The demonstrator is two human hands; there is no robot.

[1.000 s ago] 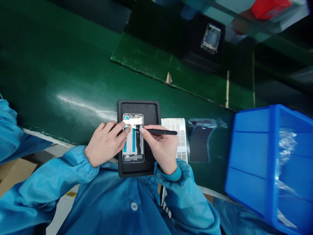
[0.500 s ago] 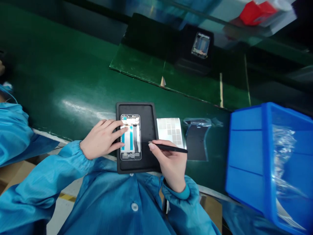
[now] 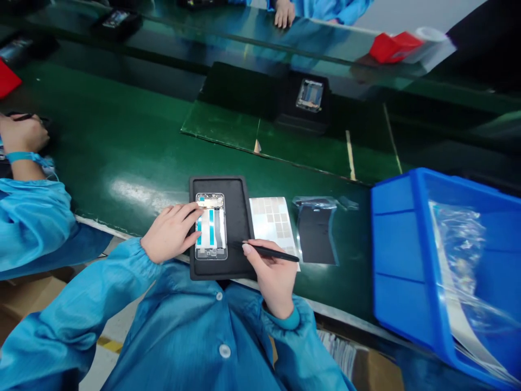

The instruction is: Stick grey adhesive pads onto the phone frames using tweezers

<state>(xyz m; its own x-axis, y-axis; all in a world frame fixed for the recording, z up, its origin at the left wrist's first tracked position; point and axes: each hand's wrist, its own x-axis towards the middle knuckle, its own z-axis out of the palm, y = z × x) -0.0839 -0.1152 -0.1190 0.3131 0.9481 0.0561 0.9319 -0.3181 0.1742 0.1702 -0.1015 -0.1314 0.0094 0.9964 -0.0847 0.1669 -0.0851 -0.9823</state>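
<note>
An opened phone (image 3: pixel 210 228) lies in a black tray (image 3: pixel 238 217), its inner board, blue strips and dark ribbon showing. My left hand (image 3: pixel 169 231) rests along the phone's left side, fingers apart and fingertips on its edge. In my right hand (image 3: pixel 274 277), pinched between thumb and fingers, are slim black tweezers (image 3: pixel 277 252). Their tip points left, just over the tray to the right of the phone's lower half. Beside the tray, partly behind my right hand, lies a pale sheet of grey square stickers (image 3: pixel 274 217).
Right of the sheet is a clear bag with a dark sheet (image 3: pixel 317 233). A blue bin (image 3: pixel 401 255) holding crumpled clear plastic stands at the right. Another opened phone (image 3: pixel 310 95) sits on a dark block on the raised green board. A co-worker's hand (image 3: pixel 24 133) is at the left.
The view has shifted, showing more of the far bench and a co-worker's hand there. My left hand stays at the phone; the tweezers stay in my right hand over the tray.
</note>
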